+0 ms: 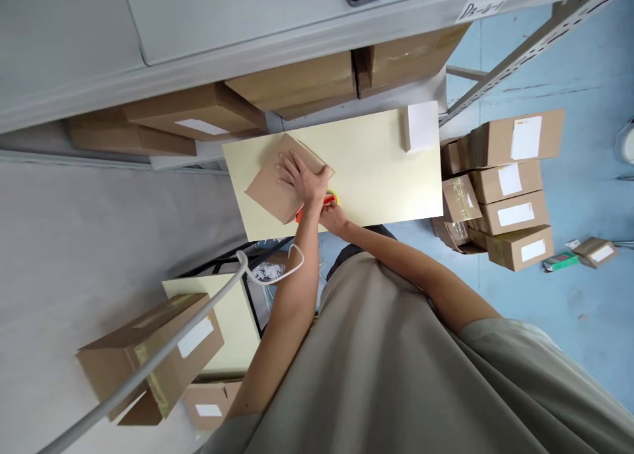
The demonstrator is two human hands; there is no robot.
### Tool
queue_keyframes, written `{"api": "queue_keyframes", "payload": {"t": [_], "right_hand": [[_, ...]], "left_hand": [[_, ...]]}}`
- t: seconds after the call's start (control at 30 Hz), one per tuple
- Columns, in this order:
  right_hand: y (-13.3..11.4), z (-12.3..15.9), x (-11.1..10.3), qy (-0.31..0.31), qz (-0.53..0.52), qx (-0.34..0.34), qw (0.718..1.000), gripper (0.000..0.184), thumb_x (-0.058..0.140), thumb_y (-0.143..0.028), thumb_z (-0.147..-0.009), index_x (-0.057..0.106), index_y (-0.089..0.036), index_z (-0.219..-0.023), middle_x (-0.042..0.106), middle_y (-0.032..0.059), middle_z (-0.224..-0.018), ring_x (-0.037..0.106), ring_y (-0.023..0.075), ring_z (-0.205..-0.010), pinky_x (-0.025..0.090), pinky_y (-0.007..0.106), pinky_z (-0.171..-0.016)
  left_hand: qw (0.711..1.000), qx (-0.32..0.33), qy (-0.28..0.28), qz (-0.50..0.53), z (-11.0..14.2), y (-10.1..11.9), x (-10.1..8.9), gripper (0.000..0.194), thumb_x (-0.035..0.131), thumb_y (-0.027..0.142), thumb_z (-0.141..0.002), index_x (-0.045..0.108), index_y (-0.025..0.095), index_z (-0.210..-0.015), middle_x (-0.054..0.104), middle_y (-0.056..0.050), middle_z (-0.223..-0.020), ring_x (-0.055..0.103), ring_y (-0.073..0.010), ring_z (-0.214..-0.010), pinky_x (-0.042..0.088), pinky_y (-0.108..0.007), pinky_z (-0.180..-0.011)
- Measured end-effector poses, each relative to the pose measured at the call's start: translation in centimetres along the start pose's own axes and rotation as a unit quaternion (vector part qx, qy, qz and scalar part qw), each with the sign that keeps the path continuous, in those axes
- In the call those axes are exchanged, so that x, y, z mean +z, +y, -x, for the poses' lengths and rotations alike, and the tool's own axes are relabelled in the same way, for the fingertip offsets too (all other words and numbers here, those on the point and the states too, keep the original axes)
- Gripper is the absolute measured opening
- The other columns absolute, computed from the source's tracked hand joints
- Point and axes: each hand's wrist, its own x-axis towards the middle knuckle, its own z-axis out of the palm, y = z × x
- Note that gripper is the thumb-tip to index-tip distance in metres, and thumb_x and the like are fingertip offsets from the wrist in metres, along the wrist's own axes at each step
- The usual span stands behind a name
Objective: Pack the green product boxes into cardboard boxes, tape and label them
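On the pale table point(376, 170) lies a small brown cardboard box point(272, 183), turned at an angle. My left hand point(303, 178) rests on its top with the fingers spread. Close to the box's near edge, my right hand point(335, 217) is closed around a red and yellow tape dispenser point(329, 198). Part of the dispenser is hidden behind my left wrist and my right fingers. Whether its tape touches the box cannot be made out.
A white box point(421, 127) stands at the table's far right corner. Cartons point(297, 80) fill the shelf behind, under a grey beam. More cartons point(510, 213) are stacked at right. At lower left, a white cable point(198, 322) crosses before an open carton point(153, 348).
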Motion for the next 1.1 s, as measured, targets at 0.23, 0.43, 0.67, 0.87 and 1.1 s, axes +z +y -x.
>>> {"api": "queue_keyframes", "payload": {"t": [0.23,0.43,0.67,0.87,1.1], "right_hand": [[0.6,4.4,3.2,0.046,0.030,0.084,0.995,0.047,0.049,-0.028,-0.113,0.054,0.004,-0.147,0.078,0.0297,-0.126,0.077,0.0344,-0.118,0.050,0.044,-0.109],[8.3,11.1,2.9,0.040,0.041,0.223,0.973,0.053,0.046,-0.040,-0.116,0.049,0.002,-0.147,0.075,0.0339,-0.131,0.074,0.0379,-0.123,0.047,0.045,-0.109],[12.5,11.4,-0.6,0.087,0.069,0.262,0.959,0.052,0.032,-0.039,-0.119,0.047,0.002,-0.146,0.076,0.0306,-0.126,0.074,0.0377,-0.117,0.044,0.046,-0.112],[9.5,5.3,-1.9,0.079,0.071,0.202,0.974,0.054,0.033,-0.034,-0.118,0.046,0.007,-0.150,0.076,0.0320,-0.125,0.075,0.0368,-0.115,0.043,0.047,-0.113],[5.6,3.2,-0.7,0.038,0.096,0.120,0.987,0.055,0.038,-0.025,-0.112,0.051,0.009,-0.154,0.077,0.0312,-0.128,0.076,0.0381,-0.117,0.041,0.051,-0.117]], "left_hand": [[0.995,-0.038,0.088,-0.039,1.0,0.9,0.1,0.110,0.074,0.035,-0.089,0.016,0.016,-0.181,0.009,-0.018,-0.189,-0.013,-0.0468,-0.174,0.007,-0.078,-0.137],[0.998,-0.011,0.058,-0.038,2.3,0.4,-0.7,0.114,0.078,0.032,-0.085,0.018,0.019,-0.181,0.008,-0.016,-0.190,-0.014,-0.0472,-0.173,0.002,-0.076,-0.138],[0.998,0.016,0.034,-0.060,3.9,-1.3,-2.4,0.115,0.083,0.028,-0.077,0.029,0.018,-0.178,0.010,-0.016,-0.190,-0.009,-0.0461,-0.174,-0.003,-0.070,-0.140],[0.995,0.052,-0.027,-0.080,6.4,-3.2,-4.8,0.111,0.082,0.024,-0.077,0.033,0.019,-0.177,0.015,-0.015,-0.189,0.000,-0.0420,-0.176,-0.006,-0.066,-0.140],[0.984,0.091,-0.097,-0.115,10.8,-4.8,-6.9,0.106,0.070,0.020,-0.083,0.027,0.019,-0.180,0.015,-0.012,-0.189,-0.001,-0.0365,-0.177,-0.004,-0.062,-0.141]]}}
